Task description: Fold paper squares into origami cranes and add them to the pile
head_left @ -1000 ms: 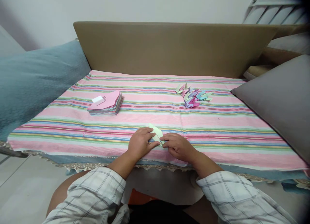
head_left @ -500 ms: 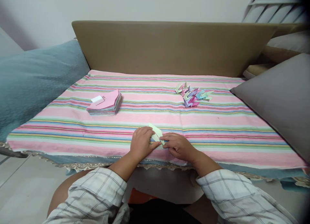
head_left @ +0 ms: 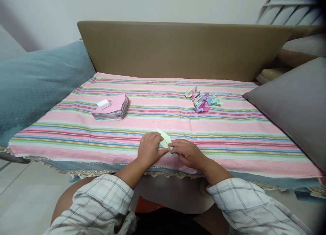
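Observation:
A pale green folded paper (head_left: pixel 165 138) lies near the front edge of the striped cloth (head_left: pixel 142 121), between my two hands. My left hand (head_left: pixel 150 147) grips its left side, with the thumb reaching to the paper's lower tip. On the right, my right hand (head_left: pixel 187 154) pinches the lower right edge between thumb and forefinger. The thumb and fingers of both hands nearly meet at the lower tip. Part of the paper is hidden under the fingers.
A stack of coloured paper (head_left: pixel 115 108) at the left bears a white plug adapter (head_left: pixel 103 104). Several folded paper cranes (head_left: pixel 202 101) sit in a cluster at the right. A grey cushion (head_left: pixel 292 106), blue armrest (head_left: pixel 43 82) and brown backrest (head_left: pixel 173 52) surround the cloth.
The fingers of my right hand have shifted very slightly at the paper's lower tip. Otherwise the hands and paper hold their place, and the view has moved a little.

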The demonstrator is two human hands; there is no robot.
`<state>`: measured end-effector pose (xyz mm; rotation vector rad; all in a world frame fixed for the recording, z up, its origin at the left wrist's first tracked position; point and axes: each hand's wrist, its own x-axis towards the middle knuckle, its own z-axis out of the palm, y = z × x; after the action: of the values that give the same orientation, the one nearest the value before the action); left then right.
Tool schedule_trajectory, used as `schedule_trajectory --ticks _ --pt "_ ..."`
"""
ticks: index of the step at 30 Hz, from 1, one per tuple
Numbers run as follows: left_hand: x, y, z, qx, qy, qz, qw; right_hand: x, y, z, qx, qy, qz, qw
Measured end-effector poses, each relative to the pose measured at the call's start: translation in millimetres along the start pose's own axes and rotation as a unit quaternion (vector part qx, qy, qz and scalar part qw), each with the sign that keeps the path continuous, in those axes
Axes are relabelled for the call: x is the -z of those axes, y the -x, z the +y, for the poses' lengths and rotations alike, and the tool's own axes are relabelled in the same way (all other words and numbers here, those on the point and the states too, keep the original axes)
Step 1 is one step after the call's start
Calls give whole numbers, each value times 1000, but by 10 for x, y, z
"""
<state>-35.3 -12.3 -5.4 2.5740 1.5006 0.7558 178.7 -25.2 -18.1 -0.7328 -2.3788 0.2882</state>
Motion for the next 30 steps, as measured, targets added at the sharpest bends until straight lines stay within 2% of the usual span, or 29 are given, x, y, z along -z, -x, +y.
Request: schedule_trajectory --ticks 20,26,30 --pt "-6 -3 -2 0 8 6 1000 62 -26 -72 31 65 -55 996" --pt "-4 1 -9 -4 4 5 1000 92 -41 -124 -43 -30 -28 998" --pt "-8 16 -29 -18 9 14 1000 39 -85 -140 -73 -21 1 997"
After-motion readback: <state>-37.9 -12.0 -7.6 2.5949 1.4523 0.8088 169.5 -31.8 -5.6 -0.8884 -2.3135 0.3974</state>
